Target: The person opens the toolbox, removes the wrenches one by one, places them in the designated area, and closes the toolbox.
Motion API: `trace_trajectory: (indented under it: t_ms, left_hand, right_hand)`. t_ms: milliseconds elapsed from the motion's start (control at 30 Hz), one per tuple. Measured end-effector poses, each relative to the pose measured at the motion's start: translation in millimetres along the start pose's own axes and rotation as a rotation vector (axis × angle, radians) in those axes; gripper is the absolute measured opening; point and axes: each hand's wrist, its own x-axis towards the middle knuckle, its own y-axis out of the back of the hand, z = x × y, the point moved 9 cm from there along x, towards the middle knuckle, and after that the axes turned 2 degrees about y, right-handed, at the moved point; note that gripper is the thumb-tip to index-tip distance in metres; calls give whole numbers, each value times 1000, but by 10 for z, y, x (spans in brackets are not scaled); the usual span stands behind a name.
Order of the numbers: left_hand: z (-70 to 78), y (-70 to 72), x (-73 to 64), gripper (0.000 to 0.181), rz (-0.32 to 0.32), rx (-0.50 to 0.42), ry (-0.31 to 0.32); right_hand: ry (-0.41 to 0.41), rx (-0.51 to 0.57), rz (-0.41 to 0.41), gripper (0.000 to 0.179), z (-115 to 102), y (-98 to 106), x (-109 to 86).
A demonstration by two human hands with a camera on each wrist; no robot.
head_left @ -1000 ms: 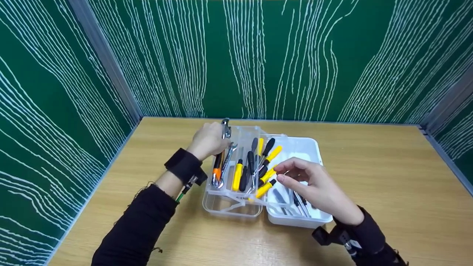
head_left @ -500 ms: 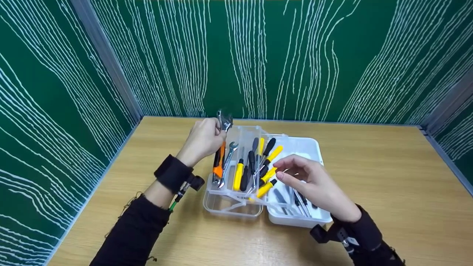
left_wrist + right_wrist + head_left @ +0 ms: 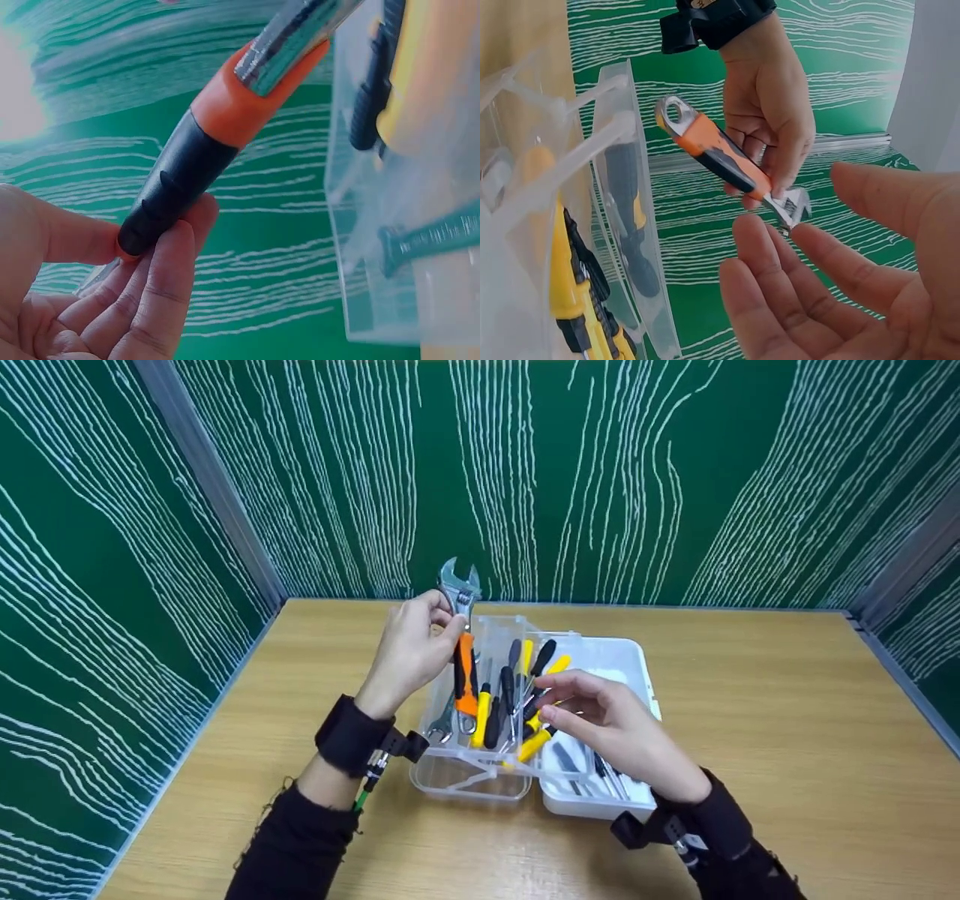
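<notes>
My left hand (image 3: 412, 649) pinches an adjustable wrench (image 3: 466, 679) near its head, above the clear toolbox tray (image 3: 435, 742). The wrench has an orange and black handle; its steel head points up and away, its ringed end down. In the left wrist view, thumb and fingertips hold the upper end of the black grip (image 3: 169, 176). My right hand (image 3: 619, 727) hovers over the other side of the toolbox, fingers loosely bent and holding nothing. A combination wrench (image 3: 442, 725) lies in the left tray beneath the held one.
Yellow screwdrivers (image 3: 535, 745) and black ones (image 3: 493, 724) fill the clear trays. The white box half (image 3: 634, 660) stands at the right with slim metal tools inside. Green panels (image 3: 427, 510) with white lines border the wooden table (image 3: 757, 720).
My left hand has lifted the adjustable wrench up from the left tray and turned it so its head shows above the fingers. My right hand has shifted slightly left.
</notes>
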Motion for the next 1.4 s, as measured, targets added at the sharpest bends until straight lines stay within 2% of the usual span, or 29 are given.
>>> trace_trajectory:
  t_ms: [333, 500, 800, 967, 1200, 1400]
  left_hand:
    - [102, -73, -145, 8, 15, -232, -32]
    - [108, -155, -207, 8, 13, -322, -31]
    - [82, -330, -290, 15, 20, -408, -51]
    - [86, -419, -314, 19, 16, -447, -90]
    - [73, -491, -354, 21, 21, -502, -115]
    - [83, -578, -335, 19, -17, -552, -118]
  right_hand:
    - [12, 23, -7, 43, 33, -83, 85]
    - [8, 26, -7, 41, 65, -132, 104]
    - [-48, 50, -30, 42, 147, -194, 89]
    - [-79, 65, -33, 44, 188, -188, 83]
    - [-46, 37, -16, 34, 169, -188, 110]
    - [-38, 23, 10, 28, 170, -159, 95]
